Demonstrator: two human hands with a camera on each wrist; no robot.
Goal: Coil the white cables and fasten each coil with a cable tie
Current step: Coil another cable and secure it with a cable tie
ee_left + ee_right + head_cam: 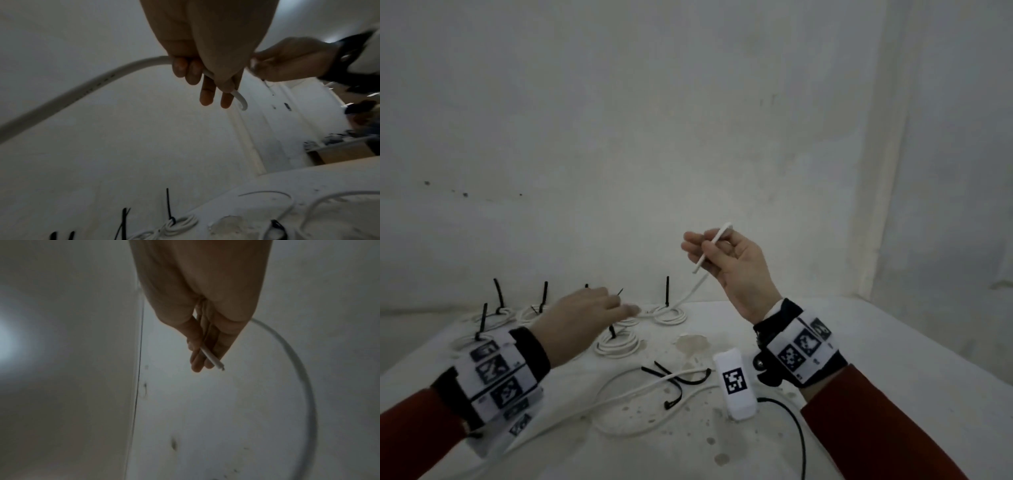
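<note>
My right hand [705, 248] is raised above the table [876, 342] and pinches the free end of a white cable [717, 240] between thumb and fingers. In the right wrist view the cable's tip [213, 361] sticks out past the right hand [202, 356], and the rest arcs away in a loop. From that hand the cable drops toward my left hand [599, 308], which reaches forward low over the table. The left wrist view shows the left hand [205, 81] with fingers curled round the white cable [82, 92]. More of the white cable [619, 404] lies slack at the front.
Several tied coils with upright black ties stand at the back, such as one [671, 315] and another [616, 344]. Loose black cable ties [674, 380] lie mid-table beside a white marker block [734, 383]. A black cord [801, 435] runs to the front edge. Walls close the back and right.
</note>
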